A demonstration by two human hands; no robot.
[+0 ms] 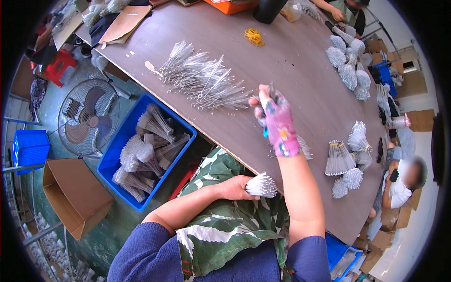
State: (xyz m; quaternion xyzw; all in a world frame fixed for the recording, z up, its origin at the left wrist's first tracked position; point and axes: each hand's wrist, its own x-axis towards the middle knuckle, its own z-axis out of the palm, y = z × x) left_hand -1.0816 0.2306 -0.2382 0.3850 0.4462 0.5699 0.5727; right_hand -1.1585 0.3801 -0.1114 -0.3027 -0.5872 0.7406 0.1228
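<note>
In my left hand (235, 187), low at the table's near edge over my lap, is a bundle of thin wire brushes (261, 185) with white bristles, the fingers wrapped round it. My right hand (278, 123), in a pink patterned glove with bare fingertips, hovers over the table. Its fingers are half bent and apart, and nothing shows between them. To its left lies a loose, spread pile of wire brushes (202, 80) with small looped ends. A few more brushes (304, 148) show partly behind my right wrist.
Tied brush bundles (340, 159) stand at the table's right, with more bundles (347, 61) farther back. Yellow rubber bands (254, 37) lie beyond the pile. A blue crate (183, 117) of bundles, a fan (89, 117) and a cardboard box (75, 197) are left. Other people sit around the table.
</note>
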